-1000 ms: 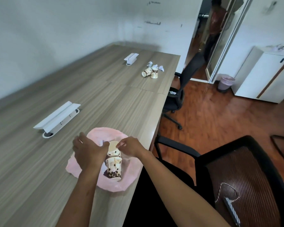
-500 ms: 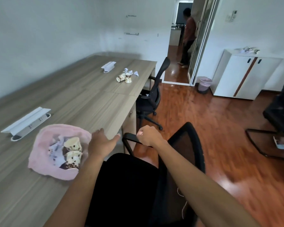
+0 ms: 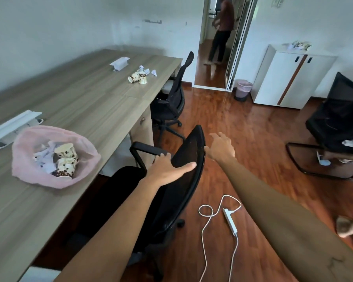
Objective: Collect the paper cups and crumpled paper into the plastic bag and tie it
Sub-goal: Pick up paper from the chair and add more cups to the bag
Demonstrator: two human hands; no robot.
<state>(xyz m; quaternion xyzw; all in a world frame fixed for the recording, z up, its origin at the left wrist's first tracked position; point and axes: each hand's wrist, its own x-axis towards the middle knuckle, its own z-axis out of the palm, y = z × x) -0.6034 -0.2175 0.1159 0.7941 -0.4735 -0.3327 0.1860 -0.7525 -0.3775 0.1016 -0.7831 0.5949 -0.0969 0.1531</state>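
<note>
Head view: thin pink plastic bag (image 3: 55, 157) sits at left-centre of frame on the grey wood-grain table (image 3: 86, 102), mouth open and facing up, holding spotted paper cups (image 3: 66, 161) tipped on their sides plus crumpled white paper (image 3: 44, 159); more cups (image 3: 138, 77) and paper scraps (image 3: 149, 70) lie well apart, upper centre. Left hand (image 3: 169, 167) rests flat with straight fingers on the black mesh office chair (image 3: 183, 169), right hand (image 3: 220, 148) spread, holding nothing. Bag looks light, floppy, slippery; best gathered by the rim, cups crush easily.
</note>
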